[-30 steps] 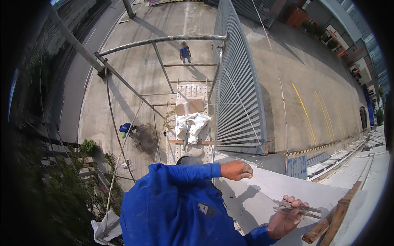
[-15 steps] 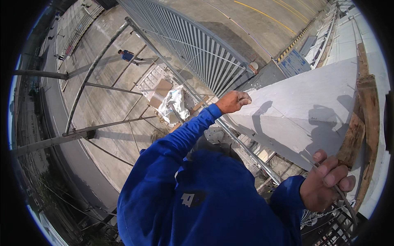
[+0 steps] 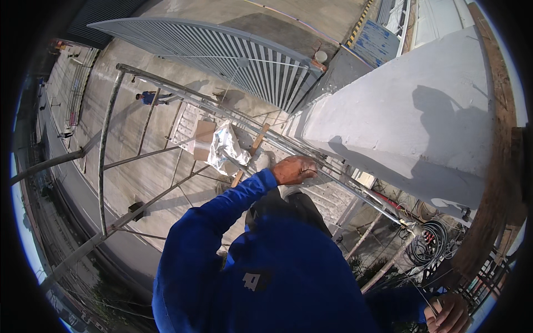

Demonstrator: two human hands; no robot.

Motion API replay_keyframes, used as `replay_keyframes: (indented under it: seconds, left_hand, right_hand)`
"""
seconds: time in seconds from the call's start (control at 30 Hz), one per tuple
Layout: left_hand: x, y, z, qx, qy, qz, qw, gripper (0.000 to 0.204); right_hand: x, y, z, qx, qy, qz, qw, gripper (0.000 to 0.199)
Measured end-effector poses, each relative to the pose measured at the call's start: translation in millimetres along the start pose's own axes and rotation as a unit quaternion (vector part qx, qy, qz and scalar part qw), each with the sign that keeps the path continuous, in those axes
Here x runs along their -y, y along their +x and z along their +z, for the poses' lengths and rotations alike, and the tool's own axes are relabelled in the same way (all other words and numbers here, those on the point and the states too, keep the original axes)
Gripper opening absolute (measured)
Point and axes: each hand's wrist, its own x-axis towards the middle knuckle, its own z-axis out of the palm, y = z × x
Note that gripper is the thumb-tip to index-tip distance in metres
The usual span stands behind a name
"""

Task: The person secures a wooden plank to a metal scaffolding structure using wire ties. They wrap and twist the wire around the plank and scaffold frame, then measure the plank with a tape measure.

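Observation:
My left hand [image 3: 294, 170], at the end of a blue sleeve, is closed in a pinch beside the scaffold's metal rails [image 3: 344, 186]. A fine dark strand shows at its fingertips; what it grips is too small to make out. Down at the lower right, my right hand [image 3: 447, 314] has its fingers curled round a thin wire-like strand [image 3: 423, 295], which slants up from the fingers. To the right of my left hand rises a white plastered wall [image 3: 388, 127], with shadows cast on it. A brown wooden board [image 3: 499, 183] runs along the wall's right side.
Below me, a perforated scaffold platform [image 3: 180, 130] carries a cardboard box [image 3: 203, 139] and a white sack [image 3: 226, 149]. A grey slatted gate [image 3: 233, 61] stands beyond. Coiled black cable [image 3: 430, 241] lies at lower right. A person [image 3: 150, 98] in blue is on the ground.
My left hand has moved down and left, away from the wall to the rails. My right hand has dropped toward the bottom edge. The view has turned and shifted.

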Motion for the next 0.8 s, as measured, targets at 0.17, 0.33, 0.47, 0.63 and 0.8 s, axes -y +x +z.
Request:
replay_keyframes:
  seconds: [0.17, 0.33, 0.47, 0.63, 0.8]
  left_hand:
    - [42, -14, 60, 0.021, -0.119, -0.036, 0.992, 0.022]
    - [56, 9, 43, -0.039, -0.012, -0.075, 0.996, 0.018]
    - [73, 36, 9, -0.091, 0.002, -0.011, 0.996, 0.018]
    - [124, 94, -38, -0.073, 0.049, 0.013, 0.996, 0.02]
    - [159, 145, -103, -0.114, 0.025, 0.013, 0.993, 0.03]
  right_hand:
    - [1, -15, 10, -0.116, -0.046, -0.025, 0.992, 0.021]
    - [14, -58, 27, -0.314, -0.125, -0.058, 0.939, 0.024]
    - [10, -94, 39, -0.499, -0.205, -0.03, 0.841, 0.028]
    - [-13, -184, 66, -0.679, -0.183, 0.086, 0.706, 0.032]
    - [-84, -206, 79, -0.657, -0.084, 0.221, 0.716, 0.033]
